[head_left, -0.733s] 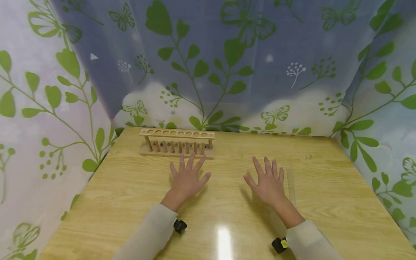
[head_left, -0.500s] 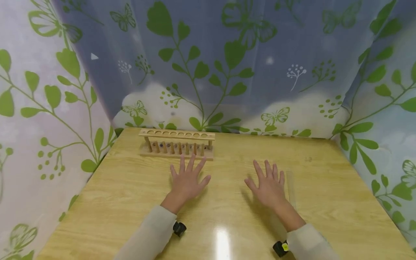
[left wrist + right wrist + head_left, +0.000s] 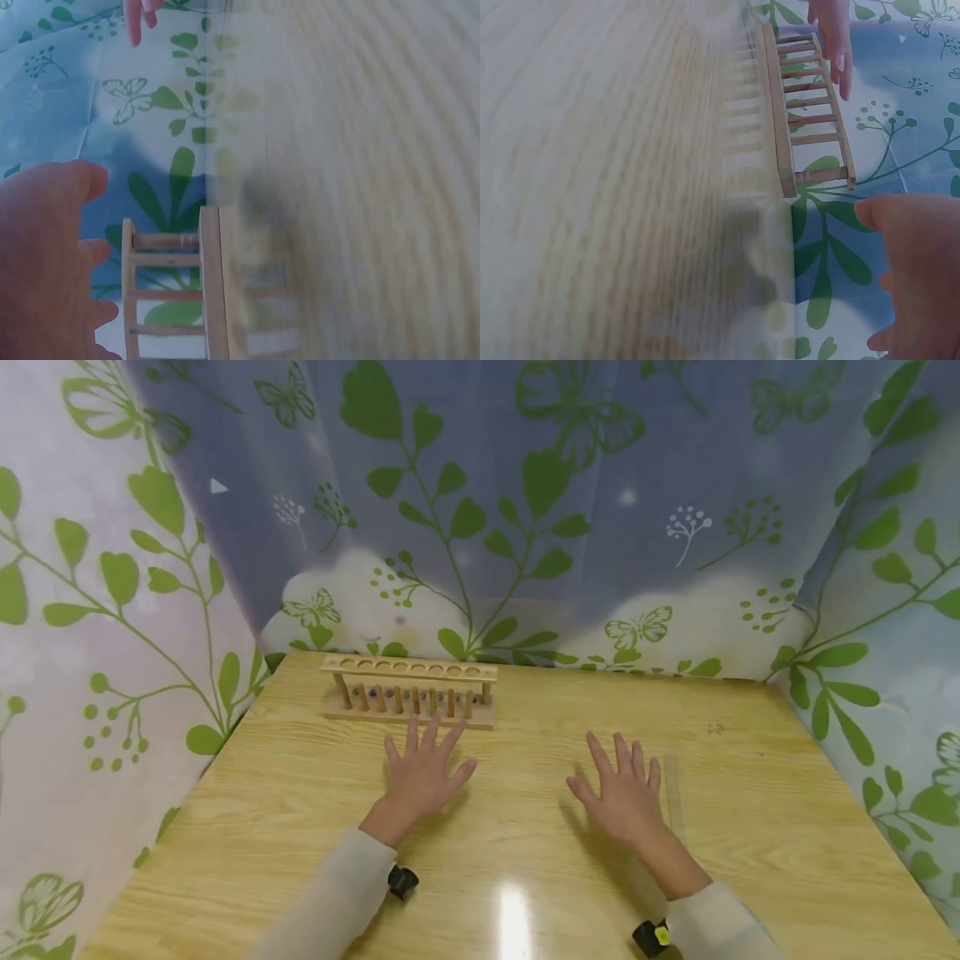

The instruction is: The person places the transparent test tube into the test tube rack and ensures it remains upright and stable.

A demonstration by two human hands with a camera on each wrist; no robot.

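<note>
A wooden test tube rack (image 3: pixel 408 669) with a row of round holes and several upright pegs stands at the back left of the table. My left hand (image 3: pixel 422 778) is just in front of it, fingers spread, holding nothing. In the left wrist view the rack (image 3: pixel 214 285) appears sideways beyond the fingers. My right hand (image 3: pixel 624 795) is spread too, right of the table's middle, and holds nothing. Close along its right side lies a clear, flat strip that looks like a ruler (image 3: pixel 672 789), partly hidden by the wrist. The right wrist view shows the rack (image 3: pixel 776 112) apart from that hand.
The wood-grain table (image 3: pixel 495 827) reaches back to a patterned cloth (image 3: pixel 480 602), with similar cloth on both sides. Small faint marks (image 3: pixel 714 728) show at the back right of the tabletop. A bright reflection lies near the front.
My left hand has shifted slightly left. The right hand sits a little lower in the head view, its fingers still spread. The rack stays where it was.
</note>
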